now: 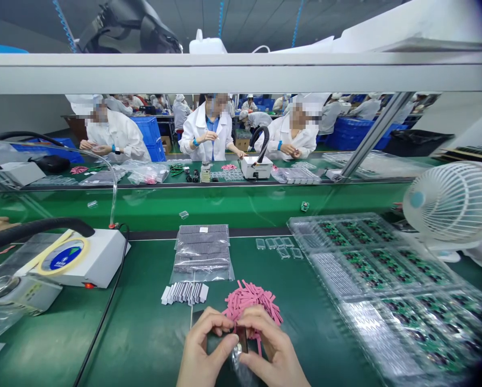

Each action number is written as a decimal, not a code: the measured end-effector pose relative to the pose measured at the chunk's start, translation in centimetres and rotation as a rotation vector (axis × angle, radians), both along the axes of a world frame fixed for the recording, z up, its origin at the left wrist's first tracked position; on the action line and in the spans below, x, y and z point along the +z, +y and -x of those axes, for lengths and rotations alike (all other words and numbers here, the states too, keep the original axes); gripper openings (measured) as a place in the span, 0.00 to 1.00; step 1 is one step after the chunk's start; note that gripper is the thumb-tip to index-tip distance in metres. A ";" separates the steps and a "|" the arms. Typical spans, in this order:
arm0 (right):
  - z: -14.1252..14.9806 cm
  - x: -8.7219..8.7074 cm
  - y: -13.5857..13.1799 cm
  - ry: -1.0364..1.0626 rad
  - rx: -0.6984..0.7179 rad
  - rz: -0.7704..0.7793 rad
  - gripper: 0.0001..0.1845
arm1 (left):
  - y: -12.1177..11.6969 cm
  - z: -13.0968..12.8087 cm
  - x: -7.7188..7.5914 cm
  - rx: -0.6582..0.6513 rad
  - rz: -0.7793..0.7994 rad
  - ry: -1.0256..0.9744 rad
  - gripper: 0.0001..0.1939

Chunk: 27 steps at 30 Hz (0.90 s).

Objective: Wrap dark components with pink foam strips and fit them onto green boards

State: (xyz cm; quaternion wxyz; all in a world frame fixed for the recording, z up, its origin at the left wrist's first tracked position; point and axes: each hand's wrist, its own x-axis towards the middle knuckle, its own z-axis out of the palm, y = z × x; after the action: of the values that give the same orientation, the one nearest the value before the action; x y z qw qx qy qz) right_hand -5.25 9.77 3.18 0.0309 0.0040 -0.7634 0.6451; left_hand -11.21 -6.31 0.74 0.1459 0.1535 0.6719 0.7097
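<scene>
Room: a factory hall with rows of workers in white coats and caps, blue crates (347, 134) among them.
Across the divider: three co-workers (208, 129) at a facing bench, with a white machine (257, 166) on it.
Surface: green surface (55, 333) under everything nearby.
Right: clear trays of green circuit boards (394, 285), a white desk fan (452, 201) beside them.
Left: white machine with a black hose (79, 258).
Centre: bagged dark strips (202, 252), loose white-and-dark strips (184, 293), a heap of pink strips (252, 301) touching the hands.
Grip: left hand (204, 349) and right hand (273, 349) both clenched, fingertips pinching a dark flat piece (241, 339) between them, just above the surface.
</scene>
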 end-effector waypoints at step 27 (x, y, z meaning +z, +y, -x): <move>-2.8 -2.0 2.4 0.033 -0.203 -0.441 0.13 | 0.6 -1.7 -0.6 0.004 0.152 0.001 0.14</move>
State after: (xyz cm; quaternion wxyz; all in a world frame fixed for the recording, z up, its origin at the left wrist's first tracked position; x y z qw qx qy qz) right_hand -2.44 12.18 1.20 0.1066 -0.0554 -0.8818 0.4561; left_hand -9.48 -5.71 0.12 0.1555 0.1409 0.7241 0.6570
